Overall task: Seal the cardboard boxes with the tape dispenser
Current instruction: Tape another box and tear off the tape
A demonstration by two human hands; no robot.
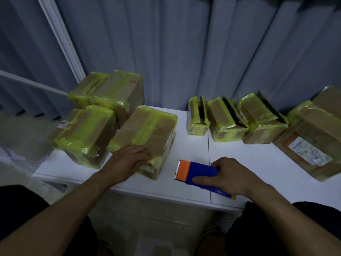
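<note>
A blue tape dispenser (pixel 200 172) with an orange cutter head lies low over the white table (pixel 188 145), its head pointing left. My right hand (pixel 228 175) grips its blue body, thumb along the near side. My left hand (pixel 129 159) rests on the near end of a cardboard box (pixel 147 132) wrapped in yellow-green tape, fingers lying over its near top edge. That box lies just left of the dispenser.
Three more taped boxes (pixel 86 133) are piled at the back left. Three small boxes with open flaps (pixel 227 119) stand in a row at the back right, beside a large labelled box (pixel 311 143). Grey curtains hang behind.
</note>
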